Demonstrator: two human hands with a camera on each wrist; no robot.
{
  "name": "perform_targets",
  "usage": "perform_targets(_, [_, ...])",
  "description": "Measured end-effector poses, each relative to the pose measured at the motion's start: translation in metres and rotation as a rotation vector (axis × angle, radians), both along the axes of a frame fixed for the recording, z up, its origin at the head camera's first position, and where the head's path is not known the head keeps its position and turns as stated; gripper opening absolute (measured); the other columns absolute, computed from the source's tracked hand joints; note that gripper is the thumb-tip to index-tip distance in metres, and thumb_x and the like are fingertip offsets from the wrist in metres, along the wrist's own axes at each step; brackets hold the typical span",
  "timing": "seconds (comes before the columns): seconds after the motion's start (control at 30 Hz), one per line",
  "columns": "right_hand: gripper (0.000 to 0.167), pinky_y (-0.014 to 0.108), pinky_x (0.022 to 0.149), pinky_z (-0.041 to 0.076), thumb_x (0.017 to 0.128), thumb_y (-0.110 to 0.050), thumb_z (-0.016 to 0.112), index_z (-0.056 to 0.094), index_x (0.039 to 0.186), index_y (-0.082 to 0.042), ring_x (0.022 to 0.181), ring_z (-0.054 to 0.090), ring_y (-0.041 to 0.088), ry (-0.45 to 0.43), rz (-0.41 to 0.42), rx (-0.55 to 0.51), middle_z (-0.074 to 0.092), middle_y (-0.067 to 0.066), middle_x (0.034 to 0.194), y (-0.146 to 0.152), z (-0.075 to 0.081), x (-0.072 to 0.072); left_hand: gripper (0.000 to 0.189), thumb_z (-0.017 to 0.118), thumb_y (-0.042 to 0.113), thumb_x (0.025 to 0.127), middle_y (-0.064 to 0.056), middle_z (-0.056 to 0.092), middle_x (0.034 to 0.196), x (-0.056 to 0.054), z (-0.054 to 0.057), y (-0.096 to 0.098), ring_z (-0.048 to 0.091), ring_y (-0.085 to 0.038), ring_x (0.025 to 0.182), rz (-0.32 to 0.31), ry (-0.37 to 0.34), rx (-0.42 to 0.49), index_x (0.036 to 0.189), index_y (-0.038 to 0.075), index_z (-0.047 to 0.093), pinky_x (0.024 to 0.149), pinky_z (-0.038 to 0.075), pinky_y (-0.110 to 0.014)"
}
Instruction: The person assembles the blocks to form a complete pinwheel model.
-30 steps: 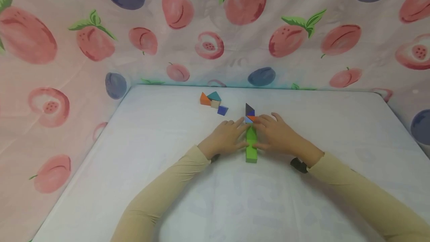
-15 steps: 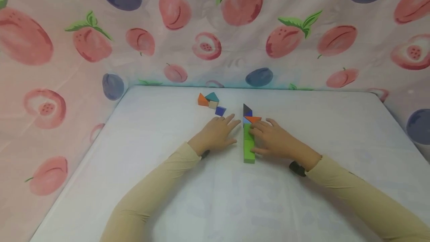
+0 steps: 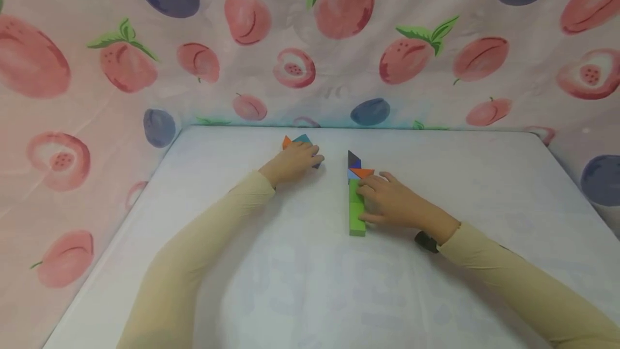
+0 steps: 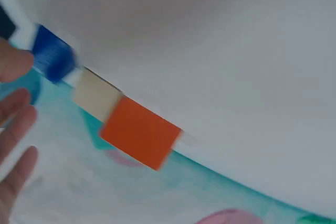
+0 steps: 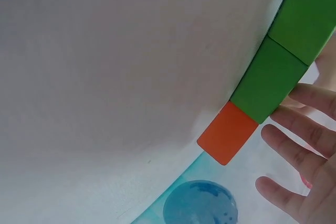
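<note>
My left hand (image 3: 293, 161) is over the loose blocks at the back, hiding part of them. In the left wrist view its spread fingers are beside a blue block (image 4: 53, 59), with a beige block (image 4: 96, 96), an orange block (image 4: 140, 134) and a sliver of a teal block (image 4: 94, 132) alongside. My right hand (image 3: 391, 202) rests its fingertips against the right side of two green blocks (image 3: 357, 221) set end to end. Beyond them in the row come an orange triangular block (image 3: 365, 172), a light blue piece (image 3: 352, 175), a blue piece (image 3: 357, 165) and a dark one (image 3: 353, 159).
The white tabletop (image 3: 300, 273) ends at a back edge below a curtain (image 3: 339, 58) printed with peaches and plums. The same fruit print hangs at the left and right sides. A black wrist camera (image 3: 427, 242) shows beneath the right wrist.
My left hand has left the green blocks and moved left and away to the loose blocks. The orange triangular block shifted slightly right relative to the row. My right hand stays at the green blocks.
</note>
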State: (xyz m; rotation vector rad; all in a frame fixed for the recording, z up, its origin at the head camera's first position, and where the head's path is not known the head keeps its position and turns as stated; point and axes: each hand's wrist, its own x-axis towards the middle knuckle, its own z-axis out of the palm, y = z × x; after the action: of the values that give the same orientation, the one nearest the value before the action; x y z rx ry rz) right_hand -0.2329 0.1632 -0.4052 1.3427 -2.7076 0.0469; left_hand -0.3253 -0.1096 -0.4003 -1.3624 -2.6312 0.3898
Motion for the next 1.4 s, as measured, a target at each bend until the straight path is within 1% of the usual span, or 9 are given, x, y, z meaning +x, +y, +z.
perform_targets(0.2, [0.054, 0.056, 0.101, 0.038, 0.084, -0.047, 0.064, 0.059, 0.116, -0.004, 0.118, 0.053, 0.026, -0.001, 0.002, -0.001, 0.059, 0.012, 0.121, 0.000, -0.001, 0.000, 0.031, 0.053, 0.001, 0.090, -0.007, 0.060, 0.111, -0.019, 0.000, -0.002, 0.055, -0.024, 0.105, -0.117, 0.026, -0.054, 0.117, 0.016, 0.059, 0.097, 0.043, -0.037])
perform_targets(0.3, [0.054, 0.056, 0.101, 0.038, 0.084, -0.047, 0.065, 0.059, 0.117, -0.004, 0.119, 0.052, 0.026, -0.008, -0.001, 0.000, 0.059, 0.012, 0.122, -0.001, -0.001, -0.001, 0.029, 0.054, 0.002, 0.090, -0.007, 0.060, 0.110, -0.023, -0.001, -0.002, 0.056, -0.024, 0.104, -0.164, 0.051, -0.065, 0.114, 0.017, 0.060, 0.097, 0.042, -0.037])
perform_targets(0.43, [0.054, 0.055, 0.101, 0.038, 0.084, -0.047, 0.065, 0.059, 0.117, -0.005, 0.119, 0.052, 0.026, -0.005, 0.002, 0.005, 0.059, 0.012, 0.121, -0.002, -0.001, -0.002, 0.025, 0.055, 0.001, 0.090, -0.006, 0.062, 0.105, -0.026, -0.001, -0.001, 0.057, -0.024, 0.099, -0.188, 0.089, -0.106, 0.108, 0.017, 0.061, 0.093, 0.043, -0.036])
perform_targets(0.63, [0.055, 0.055, 0.102, 0.038, 0.083, -0.048, 0.065, 0.059, 0.117, -0.005, 0.119, 0.052, 0.026, -0.014, -0.004, 0.011, 0.059, 0.012, 0.122, -0.002, -0.001, -0.003, 0.027, 0.054, -0.002, 0.089, -0.005, 0.063, 0.103, -0.029, -0.001, 0.001, 0.058, -0.023, 0.098, -0.171, 0.105, -0.147, 0.108, 0.016, 0.061, 0.094, 0.043, -0.035])
perform_targets(0.8, [0.055, 0.056, 0.102, 0.038, 0.084, -0.047, 0.064, 0.059, 0.118, -0.005, 0.119, 0.052, 0.026, -0.011, -0.006, 0.011, 0.058, 0.013, 0.123, -0.001, -0.002, -0.003, 0.025, 0.054, -0.002, 0.089, -0.006, 0.065, 0.103, -0.028, -0.003, 0.003, 0.061, -0.023, 0.099, -0.143, 0.106, -0.075, 0.109, 0.012, 0.061, 0.099, 0.043, -0.036])
perform_targets(1.0, [0.055, 0.056, 0.102, 0.037, 0.084, -0.047, 0.064, 0.059, 0.118, -0.004, 0.119, 0.052, 0.026, -0.013, -0.009, 0.006, 0.058, 0.013, 0.123, 0.000, -0.002, -0.002, 0.026, 0.052, 0.000, 0.090, -0.005, 0.067, 0.106, -0.027, -0.008, 0.011, 0.063, -0.022, 0.100, -0.077, 0.122, -0.020, 0.114, 0.009, 0.056, 0.102, 0.042, -0.036])
perform_targets(1.1, [0.056, 0.056, 0.101, 0.037, 0.083, -0.047, 0.065, 0.059, 0.117, -0.003, 0.117, 0.053, 0.026, -0.002, -0.004, 0.000, 0.058, 0.013, 0.122, 0.001, -0.001, -0.001, 0.026, 0.053, 0.000, 0.090, -0.006, 0.069, 0.106, -0.026, -0.009, 0.017, 0.064, -0.022, 0.100, -0.055, 0.100, 0.009, 0.114, 0.009, 0.055, 0.103, 0.041, -0.037])
perform_targets(1.23, [0.057, 0.057, 0.101, 0.037, 0.081, -0.046, 0.068, 0.059, 0.117, -0.002, 0.115, 0.053, 0.026, 0.011, 0.002, -0.008, 0.058, 0.014, 0.121, 0.001, -0.002, -0.001, 0.022, 0.058, 0.007, 0.090, -0.007, 0.071, 0.105, -0.026, -0.010, 0.023, 0.066, -0.022, 0.098, -0.053, 0.044, 0.056, 0.112, 0.009, 0.056, 0.102, 0.042, -0.038])
perform_targets(1.4, [0.055, 0.056, 0.100, 0.038, 0.083, -0.047, 0.065, 0.059, 0.116, -0.003, 0.116, 0.053, 0.026, 0.009, 0.003, -0.002, 0.059, 0.013, 0.120, 0.001, -0.002, -0.001, 0.027, 0.063, 0.019, 0.089, -0.007, 0.072, 0.103, -0.027, -0.009, 0.024, 0.067, -0.022, 0.095, -0.043, 0.017, 0.052, 0.114, 0.010, 0.056, 0.101, 0.042, -0.039])
